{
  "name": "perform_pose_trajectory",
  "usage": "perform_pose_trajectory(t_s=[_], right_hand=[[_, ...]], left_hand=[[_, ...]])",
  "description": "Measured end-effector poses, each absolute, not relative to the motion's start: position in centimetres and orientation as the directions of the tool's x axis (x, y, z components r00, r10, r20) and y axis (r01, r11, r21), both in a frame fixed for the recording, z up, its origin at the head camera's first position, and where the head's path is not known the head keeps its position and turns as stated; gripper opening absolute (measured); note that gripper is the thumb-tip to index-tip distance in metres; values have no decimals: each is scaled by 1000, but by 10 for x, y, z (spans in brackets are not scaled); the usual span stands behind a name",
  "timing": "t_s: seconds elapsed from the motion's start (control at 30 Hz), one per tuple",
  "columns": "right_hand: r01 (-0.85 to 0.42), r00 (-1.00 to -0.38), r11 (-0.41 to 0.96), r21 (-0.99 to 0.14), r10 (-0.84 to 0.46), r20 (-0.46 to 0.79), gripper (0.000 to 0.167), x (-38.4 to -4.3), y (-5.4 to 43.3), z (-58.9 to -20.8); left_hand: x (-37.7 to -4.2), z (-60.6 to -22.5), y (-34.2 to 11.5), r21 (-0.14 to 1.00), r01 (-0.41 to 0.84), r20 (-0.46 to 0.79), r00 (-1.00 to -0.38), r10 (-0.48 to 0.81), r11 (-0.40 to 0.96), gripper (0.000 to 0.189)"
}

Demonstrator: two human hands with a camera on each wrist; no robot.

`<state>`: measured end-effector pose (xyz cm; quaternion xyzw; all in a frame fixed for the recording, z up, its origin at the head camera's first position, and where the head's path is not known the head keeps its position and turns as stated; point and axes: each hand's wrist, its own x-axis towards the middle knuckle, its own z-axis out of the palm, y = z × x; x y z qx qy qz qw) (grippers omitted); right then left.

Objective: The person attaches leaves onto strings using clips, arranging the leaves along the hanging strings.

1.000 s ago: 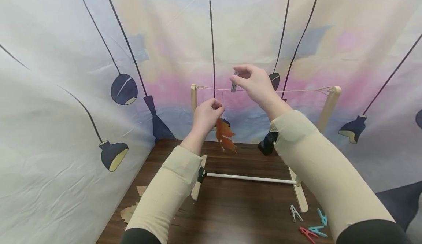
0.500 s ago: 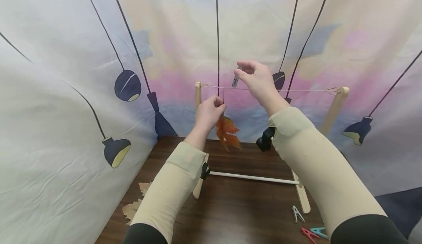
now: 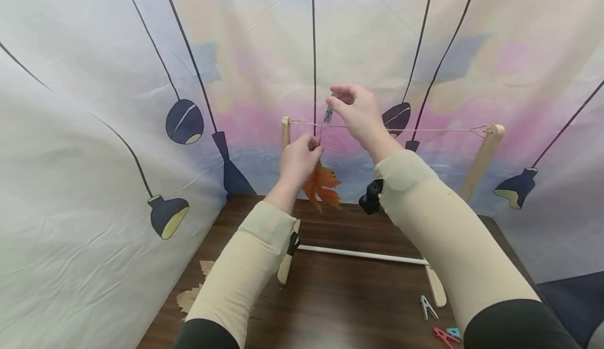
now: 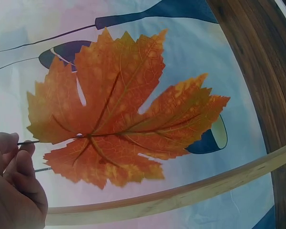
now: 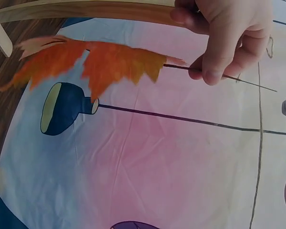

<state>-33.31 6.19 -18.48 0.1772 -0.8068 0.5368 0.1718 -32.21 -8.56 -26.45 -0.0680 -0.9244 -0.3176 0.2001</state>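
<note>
My left hand [image 3: 298, 163] pinches the thin dark stem of an orange artificial leaf [image 4: 117, 109], which hangs below the fingers. In the right wrist view the stem's upper end [image 5: 264, 87] reaches past the string [image 5: 259, 157]. Above the string, my right hand [image 3: 360, 116] holds a grey clothespin [image 3: 328, 114] between thumb and fingers, its lower end pointing down toward the line. Clothespin and stem look apart. Only a corner of that clothespin shows at the right wrist view's edge.
The string runs between two wooden posts [image 3: 481, 163], joined low down by a white rod [image 3: 358, 254]. On the brown table [image 3: 340, 302] lie white [image 3: 428, 307], red [image 3: 444, 337] and blue [image 3: 454, 332] clothespins at right, and beige leaves [image 3: 189, 299] at left. Patterned cloth [image 3: 245, 50] hangs behind.
The right hand has carried the clothespin slightly left, closer above the stem. The left hand has lifted the leaf a little, and the leaf has turned broadside. The head view has shifted slightly.
</note>
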Motion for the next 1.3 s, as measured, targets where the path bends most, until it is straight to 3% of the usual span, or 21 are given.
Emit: perform_pose_trajectory(t_s=[0.27,1.3], right_hand=[[-473,-880,292,-831,-111,462,35,-334,60,-184],[-477,-878,408,-779,-193,437,20,-338,53,-196]], left_hand=[[-321,-266,-86,552,255,438,-899,-15,794,15],[-327,-276,-79,570,265,456,-889,-32,778,12]])
